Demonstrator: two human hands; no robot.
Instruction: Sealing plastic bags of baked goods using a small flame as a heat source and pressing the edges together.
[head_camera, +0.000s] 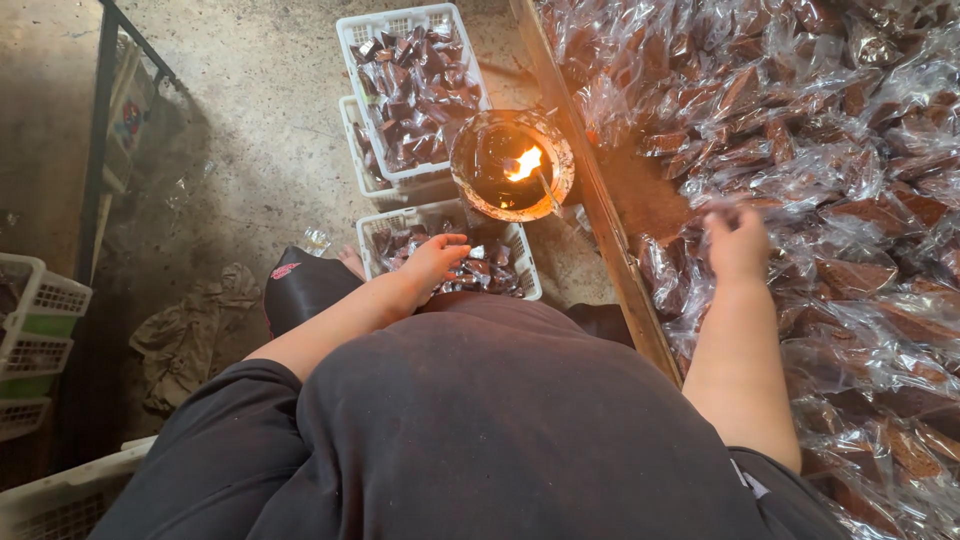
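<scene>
My left hand (436, 260) hangs over the near white basket (524, 262), which holds several brown pieces wrapped in clear plastic; the fingers are spread and hold nothing. My right hand (738, 243) reaches into a large heap of clear plastic packets of brown slabs (830, 150) on the right. It is blurred, with the fingers curled down on the packets, and whether it grips one is unclear. A round pan with a small flame (512, 165) stands between the basket and the heap.
Two more white baskets (415, 70) filled with wrapped pieces stand beyond the pan. A wooden plank (600, 200) borders the heap. Stacked white baskets (35, 330) stand at the left beside a dark metal frame (100, 150). A crumpled cloth (185, 330) lies on the concrete floor.
</scene>
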